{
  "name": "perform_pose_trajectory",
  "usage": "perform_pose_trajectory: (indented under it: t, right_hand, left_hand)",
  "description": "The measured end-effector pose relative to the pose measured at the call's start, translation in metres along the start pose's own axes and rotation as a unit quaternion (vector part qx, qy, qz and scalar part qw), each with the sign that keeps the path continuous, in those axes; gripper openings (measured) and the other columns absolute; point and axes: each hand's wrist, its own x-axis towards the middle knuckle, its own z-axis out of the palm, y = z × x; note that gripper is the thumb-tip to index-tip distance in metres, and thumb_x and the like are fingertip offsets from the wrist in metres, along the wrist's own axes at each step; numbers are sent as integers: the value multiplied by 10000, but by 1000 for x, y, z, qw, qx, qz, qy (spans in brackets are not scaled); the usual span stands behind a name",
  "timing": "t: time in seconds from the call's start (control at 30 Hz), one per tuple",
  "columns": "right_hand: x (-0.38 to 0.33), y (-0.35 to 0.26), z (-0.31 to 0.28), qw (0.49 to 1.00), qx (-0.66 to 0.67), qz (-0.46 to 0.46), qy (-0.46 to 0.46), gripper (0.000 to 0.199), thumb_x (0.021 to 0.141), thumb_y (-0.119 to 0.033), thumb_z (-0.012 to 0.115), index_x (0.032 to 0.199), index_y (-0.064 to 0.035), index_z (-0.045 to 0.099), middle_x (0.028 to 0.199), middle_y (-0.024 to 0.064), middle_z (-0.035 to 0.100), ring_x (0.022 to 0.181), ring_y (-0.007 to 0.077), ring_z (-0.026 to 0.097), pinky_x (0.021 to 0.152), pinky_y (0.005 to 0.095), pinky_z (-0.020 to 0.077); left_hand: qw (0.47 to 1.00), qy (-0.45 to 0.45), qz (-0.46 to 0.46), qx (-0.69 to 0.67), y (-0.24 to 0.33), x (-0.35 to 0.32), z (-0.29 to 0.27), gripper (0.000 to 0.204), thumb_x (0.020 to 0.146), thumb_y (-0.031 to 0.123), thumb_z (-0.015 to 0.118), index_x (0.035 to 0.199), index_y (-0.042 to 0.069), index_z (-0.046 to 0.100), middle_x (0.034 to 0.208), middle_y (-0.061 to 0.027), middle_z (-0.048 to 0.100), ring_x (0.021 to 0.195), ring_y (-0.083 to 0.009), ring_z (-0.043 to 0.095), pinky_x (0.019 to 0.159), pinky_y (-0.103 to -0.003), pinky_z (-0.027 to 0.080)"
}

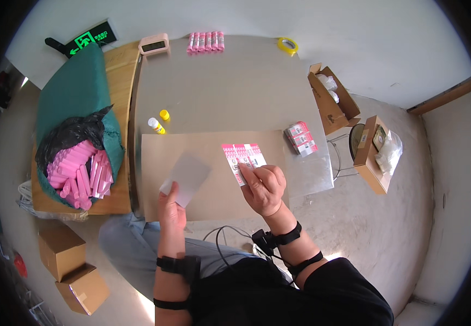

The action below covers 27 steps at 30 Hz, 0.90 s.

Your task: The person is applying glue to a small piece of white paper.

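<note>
Loosely curled right hand (264, 187) on sticker sheet (244, 157)

Bright, even daylight fills the scene, and the grey tabletop (219, 87) shows a soft sheen without hard glare. Shadows are faint. Sunlit patches burn out on the floor (355, 217) near the person. Fisheye bending curves straight edges, and black vignetting rings the frame.
</note>
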Motion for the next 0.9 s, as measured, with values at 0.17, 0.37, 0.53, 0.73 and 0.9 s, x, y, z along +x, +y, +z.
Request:
perform_pose_trajectory:
  t: [0.17,0.37,0.53,0.73,0.9]
  right_hand:
    - [-22,51,-3,997,-74,-8,-17,271,611,35,720,828,-102,633,769,24,498,623,200,504,472,324,382]
    - [-46,179,-18,919,-285,185,-198,190,761,-75,527,926,-92,617,835,89,547,845,282,566,677,401,490]
    - [-63,218,11,865,-302,259,-305,170,809,-109,499,901,-63,634,923,123,586,916,299,580,748,400,501]
    - [-56,185,14,834,-305,312,-338,289,805,-249,607,1016,-53,631,1017,158,591,966,325,583,808,419,489]
    - [-46,75,62,772,343,416,-336,540,727,-101,745,1229,-82,549,1040,60,632,987,149,579,876,301,462]
  left_hand:
    - [1000,-4,26,-8,5,1,-6,371,856,135,648,1188,37,514,1131,-57,593,1049,-182,566,903,-334,453]
    - [999,27,33,-12,8,3,-9,349,860,122,641,1177,45,520,1122,-52,593,1038,-178,568,885,-331,462]
    - [996,-10,85,-3,1,-1,-9,328,859,93,636,1159,22,526,1109,-63,596,1017,-156,568,870,-305,459]
    - [994,8,98,42,3,-3,0,256,843,91,661,1073,8,585,1024,-51,631,923,-119,590,828,-265,456]
    - [971,-24,136,193,-14,14,-10,224,811,159,718,939,-10,645,879,-27,659,787,-77,580,709,-227,461]
